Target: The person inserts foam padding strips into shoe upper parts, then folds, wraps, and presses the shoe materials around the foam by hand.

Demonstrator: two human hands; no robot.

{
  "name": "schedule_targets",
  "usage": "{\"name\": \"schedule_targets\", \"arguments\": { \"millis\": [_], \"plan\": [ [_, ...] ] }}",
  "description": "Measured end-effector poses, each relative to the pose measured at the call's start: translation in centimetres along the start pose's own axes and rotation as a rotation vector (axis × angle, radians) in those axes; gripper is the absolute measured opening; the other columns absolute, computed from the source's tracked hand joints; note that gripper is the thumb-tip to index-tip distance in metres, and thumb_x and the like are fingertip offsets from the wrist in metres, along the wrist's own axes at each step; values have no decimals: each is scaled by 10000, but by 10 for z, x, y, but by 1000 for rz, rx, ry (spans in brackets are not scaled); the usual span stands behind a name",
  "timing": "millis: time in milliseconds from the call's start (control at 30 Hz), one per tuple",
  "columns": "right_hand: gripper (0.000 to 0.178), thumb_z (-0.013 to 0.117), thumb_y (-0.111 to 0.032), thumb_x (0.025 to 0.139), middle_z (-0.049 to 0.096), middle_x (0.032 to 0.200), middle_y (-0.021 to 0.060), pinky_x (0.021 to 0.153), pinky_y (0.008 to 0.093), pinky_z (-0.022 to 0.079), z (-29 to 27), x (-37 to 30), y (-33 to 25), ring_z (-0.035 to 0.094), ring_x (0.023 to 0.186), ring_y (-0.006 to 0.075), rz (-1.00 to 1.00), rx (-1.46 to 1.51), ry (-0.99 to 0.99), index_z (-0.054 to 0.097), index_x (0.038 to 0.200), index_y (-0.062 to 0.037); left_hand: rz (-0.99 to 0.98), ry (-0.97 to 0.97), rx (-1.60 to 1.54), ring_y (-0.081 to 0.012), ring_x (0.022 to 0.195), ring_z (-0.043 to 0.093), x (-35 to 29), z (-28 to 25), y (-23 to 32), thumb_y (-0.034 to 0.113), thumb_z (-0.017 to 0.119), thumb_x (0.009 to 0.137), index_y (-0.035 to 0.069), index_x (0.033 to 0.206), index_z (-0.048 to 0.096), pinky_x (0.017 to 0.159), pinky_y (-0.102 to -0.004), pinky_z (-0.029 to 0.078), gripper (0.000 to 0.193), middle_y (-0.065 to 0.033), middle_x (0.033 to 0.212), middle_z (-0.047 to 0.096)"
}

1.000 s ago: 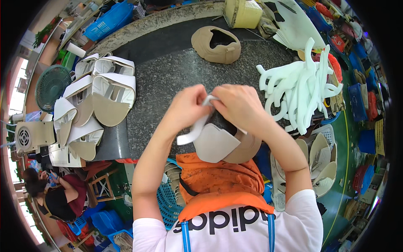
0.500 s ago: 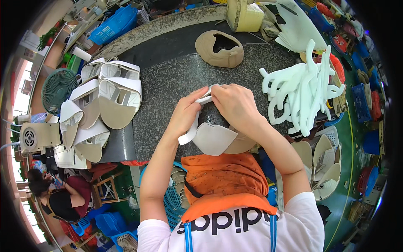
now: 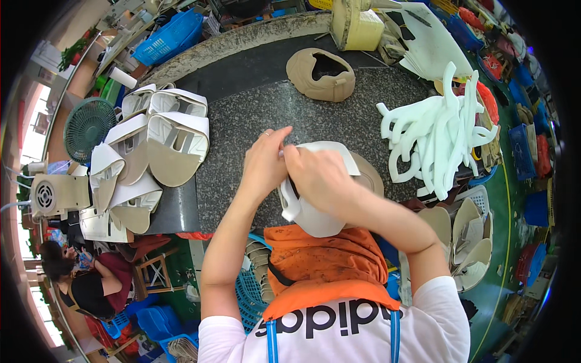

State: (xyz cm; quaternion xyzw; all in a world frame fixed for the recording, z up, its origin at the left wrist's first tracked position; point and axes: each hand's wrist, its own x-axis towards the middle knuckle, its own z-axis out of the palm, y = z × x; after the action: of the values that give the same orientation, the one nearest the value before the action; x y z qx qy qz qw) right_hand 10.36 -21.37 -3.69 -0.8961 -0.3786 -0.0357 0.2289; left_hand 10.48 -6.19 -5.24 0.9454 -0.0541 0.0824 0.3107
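Note:
A beige and white shoe upper [image 3: 321, 219] lies near the front of the dark speckled tabletop, its rounded toe toward my body. Along its left opening runs a white strip [image 3: 292, 209], partly covered by my hands. My left hand [image 3: 265, 162] is closed at the upper's left edge, its index finger reaching past the edge. Bent over the opening, my right hand [image 3: 321, 175] pinches the same edge, its thumb and fingers meeting the left fingertips. A small white bit shows between them; the exact grip is hidden.
A brown shoe upper [image 3: 321, 74] sits farther back. Pale foam strips [image 3: 433, 133] are heaped at the right. Several stacked white-and-beige uppers [image 3: 177, 142] stand at the left, near a green fan [image 3: 89, 129]. Another person [image 3: 91, 281] sits at the lower left. More uppers fill a basket [image 3: 478, 195].
The shoe upper has turned, its white side now facing farther right. My hands have moved slightly left and down, and my right hand has come over the upper's opening.

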Motion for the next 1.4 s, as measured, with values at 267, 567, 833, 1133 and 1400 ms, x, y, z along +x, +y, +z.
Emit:
{"name": "schedule_targets", "arguments": {
  "millis": [267, 567, 833, 1133, 1400],
  "plan": [
    [76, 582, -106, 847, 629, 787, 95, 661, 415, 486, -2, -20, 25, 609, 769, 286, 159, 25, 225, 562, 901, -57, 39, -379, -534, -216, 1228, 474, 2, -1, -12, -58, 487, 800, -16, 1260, 547, 1014, -299, 370, 467, -133, 1332, 507],
    [33, 613, -85, 803, 609, 831, 74, 705, 395, 477, -3, -14, 32, 585, 806, 286, 80, -4, 252, 614, 815, -54, -118, -406, -488, -133, 1009, 595, 4, -2, 0, 8, 517, 842, -19, 1233, 573, 890, -268, 448, 396, -104, 1082, 665],
    [62, 595, -79, 785, 599, 832, 87, 728, 407, 478, -6, -18, 50, 587, 817, 295, -23, 206, 171, 637, 801, -36, -181, -456, -639, -94, 972, 575, 2, -4, 3, 1, 520, 839, -32, 1222, 579, 851, -247, 452, 390, -77, 1077, 657],
    [62, 589, -101, 818, 592, 799, 104, 695, 412, 479, 1, -10, 41, 601, 773, 305, 165, 159, 254, 601, 822, -41, -165, -357, -556, -117, 1013, 592, 0, 9, -9, -30, 487, 824, -31, 1214, 585, 881, -258, 444, 402, -89, 1111, 659],
    [77, 603, -104, 822, 572, 808, 95, 657, 399, 491, 0, -13, 41, 604, 765, 310, 106, 154, 353, 559, 857, -52, -118, -261, -426, -239, 971, 646, -10, 8, 5, 40, 556, 796, -23, 1142, 606, 852, -314, 476, 356, -158, 1038, 670]
  ]
}}
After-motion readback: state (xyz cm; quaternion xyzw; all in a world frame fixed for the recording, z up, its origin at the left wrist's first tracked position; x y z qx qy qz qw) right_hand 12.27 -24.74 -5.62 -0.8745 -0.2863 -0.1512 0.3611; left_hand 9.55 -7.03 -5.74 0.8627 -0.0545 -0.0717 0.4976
